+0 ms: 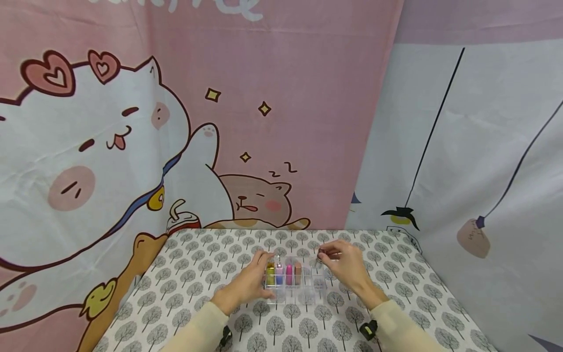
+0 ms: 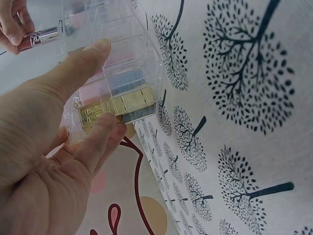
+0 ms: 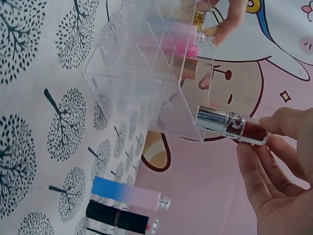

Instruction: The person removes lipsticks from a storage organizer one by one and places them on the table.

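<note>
A clear plastic organizer [image 1: 288,297] with compartments stands on the table. My left hand [image 1: 251,282] grips its left end, thumb at the front and fingers round the side. Inside are a gold tube [image 1: 270,276], a pink-and-blue tube [image 1: 279,276], a bright pink one [image 1: 289,275] and a brown one [image 1: 298,275]. With thumb and fingertips, my right hand [image 1: 347,264] pinches a dark red lip gloss [image 3: 232,125] by its tinted end. Its silver cap points down and overlaps the organizer's top rim at the right end in the right wrist view.
Beside the organizer's right end, a blue-and-pink lipstick tube [image 3: 126,194] and a black tube [image 3: 117,217] stand on the table, seen in the right wrist view. A tree-print cloth [image 1: 246,325] covers the table. A pink cartoon curtain [image 1: 308,122] hangs behind it.
</note>
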### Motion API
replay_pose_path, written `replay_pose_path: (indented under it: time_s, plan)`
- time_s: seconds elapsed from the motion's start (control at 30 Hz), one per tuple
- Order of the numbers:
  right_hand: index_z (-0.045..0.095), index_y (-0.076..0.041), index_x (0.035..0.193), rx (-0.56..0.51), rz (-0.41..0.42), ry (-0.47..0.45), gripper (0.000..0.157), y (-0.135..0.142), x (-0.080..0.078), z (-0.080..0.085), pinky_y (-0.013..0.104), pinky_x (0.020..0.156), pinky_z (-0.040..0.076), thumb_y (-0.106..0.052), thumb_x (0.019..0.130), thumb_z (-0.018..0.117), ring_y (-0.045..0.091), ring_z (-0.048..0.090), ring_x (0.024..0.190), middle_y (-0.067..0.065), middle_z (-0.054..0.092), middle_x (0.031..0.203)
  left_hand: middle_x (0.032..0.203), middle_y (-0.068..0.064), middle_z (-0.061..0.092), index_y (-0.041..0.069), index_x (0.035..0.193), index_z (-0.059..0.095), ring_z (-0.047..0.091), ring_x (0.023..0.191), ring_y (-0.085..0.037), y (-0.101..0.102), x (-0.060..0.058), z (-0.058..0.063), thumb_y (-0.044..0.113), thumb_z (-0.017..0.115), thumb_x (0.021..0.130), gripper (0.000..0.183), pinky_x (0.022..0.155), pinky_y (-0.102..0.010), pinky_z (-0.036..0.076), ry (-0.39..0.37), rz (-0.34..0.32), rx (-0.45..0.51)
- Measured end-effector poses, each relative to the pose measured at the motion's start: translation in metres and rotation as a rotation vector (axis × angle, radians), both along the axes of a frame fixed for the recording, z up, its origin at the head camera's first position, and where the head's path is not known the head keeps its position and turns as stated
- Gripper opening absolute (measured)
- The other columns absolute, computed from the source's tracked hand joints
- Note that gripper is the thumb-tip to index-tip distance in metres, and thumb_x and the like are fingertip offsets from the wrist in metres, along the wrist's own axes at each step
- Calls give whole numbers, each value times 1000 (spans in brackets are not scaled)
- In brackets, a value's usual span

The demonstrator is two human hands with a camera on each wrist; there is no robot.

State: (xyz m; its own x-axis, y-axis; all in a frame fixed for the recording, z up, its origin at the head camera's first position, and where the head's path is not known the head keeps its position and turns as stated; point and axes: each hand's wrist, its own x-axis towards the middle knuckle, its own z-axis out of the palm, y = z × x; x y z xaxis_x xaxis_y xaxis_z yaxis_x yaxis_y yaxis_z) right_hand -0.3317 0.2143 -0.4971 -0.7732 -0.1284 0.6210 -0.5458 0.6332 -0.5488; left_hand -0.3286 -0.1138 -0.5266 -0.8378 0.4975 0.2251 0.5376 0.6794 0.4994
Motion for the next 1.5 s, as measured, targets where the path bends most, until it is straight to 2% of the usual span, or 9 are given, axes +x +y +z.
replay_pose_path:
  time_s: [0.13, 0.37, 0.63, 0.87, 1.03, 1.3, 1.5]
  plan:
    - [88, -5, 112, 4, -13, 40, 19, 6, 0, 3, 26, 77, 74, -1, 95, 95, 22, 87, 84, 7, 85, 101, 167, -19, 45, 7, 177, 37, 72, 99, -12, 0, -1, 0, 21, 110, 81, 122, 94, -31, 73, 0, 3, -9]
    - [89, -8, 114, -27, -35, -4, 16, 17, 0, 10, 22, 76, 72, -7, 99, 93, 27, 88, 89, 9, 85, 109, 169, -19, 44, 9, 177, 36, 74, 101, -15, 0, -1, -2, 22, 110, 81, 122, 95, -33, 73, -17, 17, -17]
    - [88, -5, 115, -13, -71, 41, 18, 30, -4, 12, 28, 76, 74, -4, 97, 94, 32, 88, 88, 13, 85, 109, 168, -19, 44, 7, 177, 37, 74, 100, -15, 0, 0, 0, 22, 110, 80, 122, 94, -32, 73, -6, 13, -12]
    - [89, -6, 115, -12, -90, 40, 19, 42, -8, 11, 18, 77, 71, -4, 97, 93, 29, 88, 88, 11, 85, 107, 166, -20, 46, 5, 175, 39, 74, 101, -18, 1, 0, 1, 21, 110, 79, 121, 100, -38, 74, 20, 13, -14]
    - [89, -5, 115, -26, -98, 51, 18, 50, -10, 11, 14, 76, 68, -2, 97, 92, 29, 87, 87, 13, 84, 107, 167, -19, 45, 7, 176, 38, 75, 104, -19, 2, 0, 0, 22, 110, 80, 120, 101, -38, 73, 11, 19, -15]
    - [89, -6, 114, -6, -158, 59, 18, 62, -13, 10, 28, 78, 74, -3, 97, 94, 30, 86, 89, 11, 85, 108, 169, -19, 44, 7, 176, 38, 75, 103, -19, 1, 0, -2, 22, 109, 81, 120, 98, -36, 73, 3, 19, -15]
    - [89, -4, 114, -19, -178, 60, 19, 70, -15, 8, 21, 79, 72, 0, 95, 94, 33, 87, 90, 13, 85, 108, 169, -18, 44, 8, 176, 38, 74, 102, -15, 1, -1, -4, 21, 110, 80, 121, 95, -33, 73, -10, 23, -10]
